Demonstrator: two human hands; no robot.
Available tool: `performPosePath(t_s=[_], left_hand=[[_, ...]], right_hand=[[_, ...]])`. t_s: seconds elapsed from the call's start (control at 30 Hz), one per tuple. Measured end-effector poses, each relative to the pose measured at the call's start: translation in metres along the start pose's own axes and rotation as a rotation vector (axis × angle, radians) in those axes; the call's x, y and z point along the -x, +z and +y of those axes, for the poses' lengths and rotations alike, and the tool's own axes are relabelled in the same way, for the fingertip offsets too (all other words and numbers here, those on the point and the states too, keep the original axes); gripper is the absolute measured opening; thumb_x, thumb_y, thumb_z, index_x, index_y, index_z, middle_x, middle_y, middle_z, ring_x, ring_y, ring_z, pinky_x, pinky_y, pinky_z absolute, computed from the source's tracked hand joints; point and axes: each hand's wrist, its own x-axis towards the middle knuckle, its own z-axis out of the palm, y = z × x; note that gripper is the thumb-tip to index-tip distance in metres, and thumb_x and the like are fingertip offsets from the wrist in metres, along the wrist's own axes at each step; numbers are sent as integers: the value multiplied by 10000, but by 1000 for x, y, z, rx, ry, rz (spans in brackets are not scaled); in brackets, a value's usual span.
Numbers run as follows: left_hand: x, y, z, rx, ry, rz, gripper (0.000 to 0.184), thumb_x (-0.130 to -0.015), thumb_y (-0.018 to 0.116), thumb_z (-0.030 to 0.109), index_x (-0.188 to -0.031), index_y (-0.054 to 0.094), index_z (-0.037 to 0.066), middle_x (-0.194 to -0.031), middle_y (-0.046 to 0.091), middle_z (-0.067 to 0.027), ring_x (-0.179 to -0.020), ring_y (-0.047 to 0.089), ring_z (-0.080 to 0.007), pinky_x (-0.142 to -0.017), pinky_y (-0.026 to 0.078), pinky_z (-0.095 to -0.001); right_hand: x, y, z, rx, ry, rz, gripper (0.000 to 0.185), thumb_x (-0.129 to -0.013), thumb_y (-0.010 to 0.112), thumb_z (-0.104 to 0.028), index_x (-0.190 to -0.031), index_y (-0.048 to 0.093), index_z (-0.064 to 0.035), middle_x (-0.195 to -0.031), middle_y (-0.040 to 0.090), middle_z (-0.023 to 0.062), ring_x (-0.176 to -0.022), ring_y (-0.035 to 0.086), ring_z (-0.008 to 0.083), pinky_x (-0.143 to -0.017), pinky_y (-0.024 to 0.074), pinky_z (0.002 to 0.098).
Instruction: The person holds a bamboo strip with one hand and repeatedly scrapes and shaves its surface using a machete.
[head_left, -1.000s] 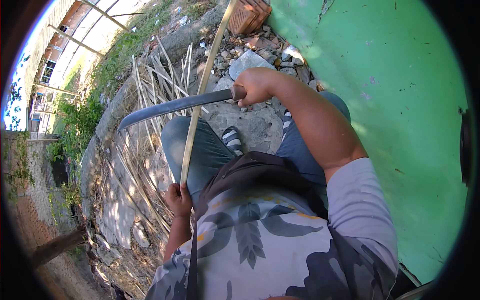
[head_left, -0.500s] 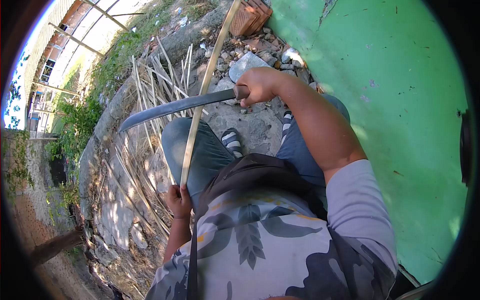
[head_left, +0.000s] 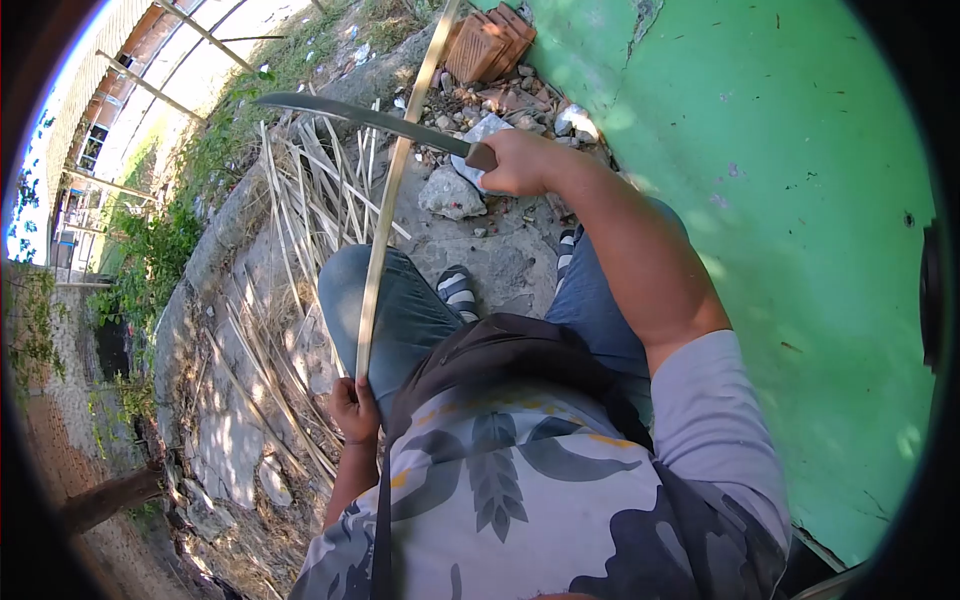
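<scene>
My right hand (head_left: 520,163) is closed around the handle of a machete (head_left: 385,122), whose dark curved blade points to the left. The blade crosses a long, pale bamboo strip (head_left: 378,255); whether it touches the strip I cannot tell. Down by my left knee, my left hand (head_left: 355,408) grips the strip's lower end between thumb and fingers. From there the strip rises past the knee and out through the top of the view. A bundle of similar split strips (head_left: 325,185) lies on the ground to the left.
Stacked orange bricks (head_left: 490,45) and a grey rock (head_left: 452,192) with rubble lie ahead of my feet. A green wall or floor surface (head_left: 800,300) runs along the right. More loose strips (head_left: 265,375) lie beside my left leg. Green plants (head_left: 150,245) grow at the left.
The machete has moved up along the bamboo strip, farther from my left hand, and its tip has swung upward. My left hand keeps its hold on the strip's lower end.
</scene>
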Motion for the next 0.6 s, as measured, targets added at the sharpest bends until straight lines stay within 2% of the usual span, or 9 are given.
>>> performPosePath(t_s=[0.1, 0.17, 0.27, 0.3, 0.4, 0.47, 0.53, 0.6], left_hand=[[0, -4, 11, -39, -40, -18, 374, -986, 663, 265, -738, 508, 32, -566, 441, -58, -521, 382, -150, -496, 320, -338], [1, -11, 9, -97, 46, -15, 369, -986, 661, 254, -736, 506, 31, -569, 443, -63, -520, 387, -157, -497, 320, -339], [-5, -5, 11, -80, 82, -12, 369, -982, 663, 246, -733, 503, 26, -571, 449, -72, -518, 397, -169, -498, 325, -347], [-4, -5, 13, -78, 72, -6, 374, -982, 663, 251, -730, 502, 26, -570, 449, -72, -517, 397, -169, -498, 325, -348], [-3, -7, 19, -86, 69, 9, 378, -981, 662, 257, -726, 497, 32, -554, 430, -59, -505, 387, -165, -493, 315, -347], [-4, -9, 23, -83, 72, -2, 377, -981, 662, 254, -725, 495, 35, -546, 420, -55, -498, 383, -165, -490, 313, -349], [-3, -8, 15, -99, 63, 2, 372, -976, 671, 257, -728, 499, 40, -542, 411, -60, -492, 381, -170, -488, 313, -349], [-3, -8, 11, -135, 46, -10, 372, -974, 675, 259, -729, 498, 42, -545, 413, -64, -492, 381, -172, -487, 312, -348]], right_hand=[[9, 9, -26, 178, -50, -120, 310, -766, 735, -250, -1021, 716, -75, -924, 734, 144, -887, 697, 335, -782, 531, 427], [14, 1, -45, 364, -65, -218, 329, -745, 724, -239, -1040, 725, -94, -951, 735, 151, -905, 693, 355, -786, 536, 435], [-5, -6, -14, 277, -11, -223, 357, -745, 728, -238, -1075, 733, -104, -962, 743, 132, -898, 704, 325, -779, 539, 428], [-11, -7, 4, 135, 39, -193, 380, -753, 730, -230, -1111, 729, -101, -978, 748, 127, -900, 710, 295, -780, 540, 416], [-22, -11, 28, -8, 159, -24, 394, -772, 728, -224, -1144, 723, -93, -1000, 750, 130, -908, 710, 281, -797, 541, 398], [-26, -1, 33, 17, 167, -12, 387, -786, 717, -208, -1150, 716, -78, -996, 744, 145, -932, 711, 294, -813, 543, 400], [-12, -7, 4, 100, 217, -58, 382, -790, 713, -205, -1150, 717, -78, -997, 743, 146, -948, 711, 300, -821, 543, 403], [-2, -2, -5, 105, 121, -113, 362, -791, 710, -221, -1127, 721, -88, -1003, 743, 143, -963, 710, 313, -829, 543, 416]])
